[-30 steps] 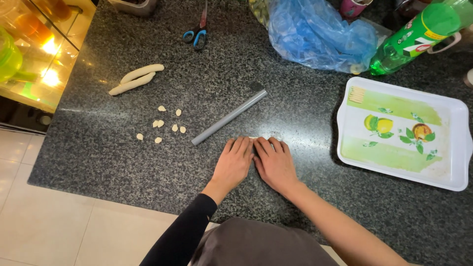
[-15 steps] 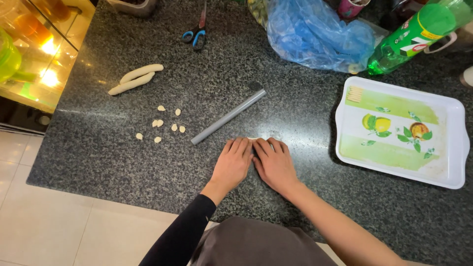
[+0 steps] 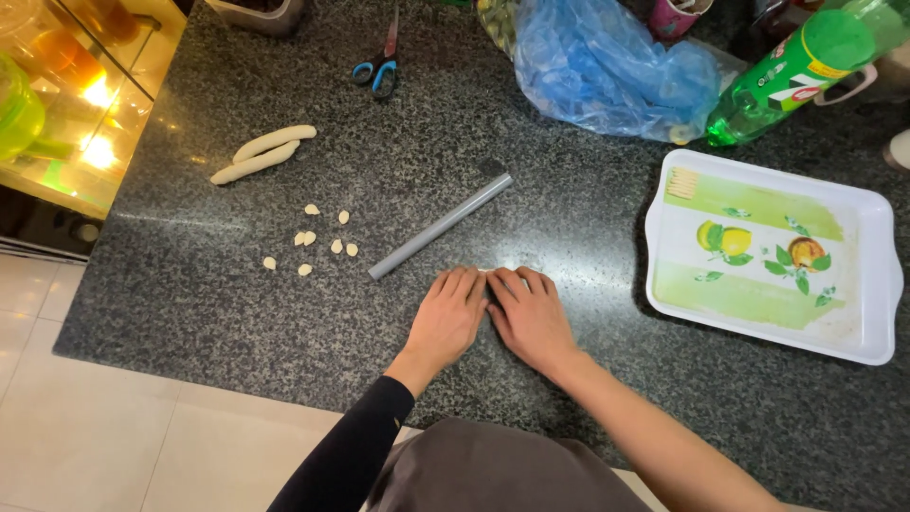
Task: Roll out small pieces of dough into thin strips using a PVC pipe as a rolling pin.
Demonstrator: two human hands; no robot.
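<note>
— Flat, both of them: our left hand (image 3: 447,318) and right hand (image 3: 531,318) lie palm-down side by side on the counter, fingers straight and forefingers touching. Whether anything sits pressed beneath them, we cannot tell.

— Agreed. Shall we go from the biggest thing down?

— Yes. We have the dark speckled granite counter (image 3: 569,218) under everything. On its right lies the white tray (image 3: 877,284) printed with fruit and green bands, well apart from our right hand.

— Behind the tray we see a crumpled blue plastic bag (image 3: 607,66), and beside that a green bottle (image 3: 791,71) lying tilted.

— Nearest our fingers is the grey rolling rod (image 3: 441,226), lying aslant just beyond our left hand, not touching it.

— Further left we see two rolls of pale dough (image 3: 261,154), touching one another.

— At the far edge, blue-handled scissors (image 3: 379,66).

— Smallest last: the little cut dough pieces (image 3: 318,239), scattered between the rolls and the rod.
</note>
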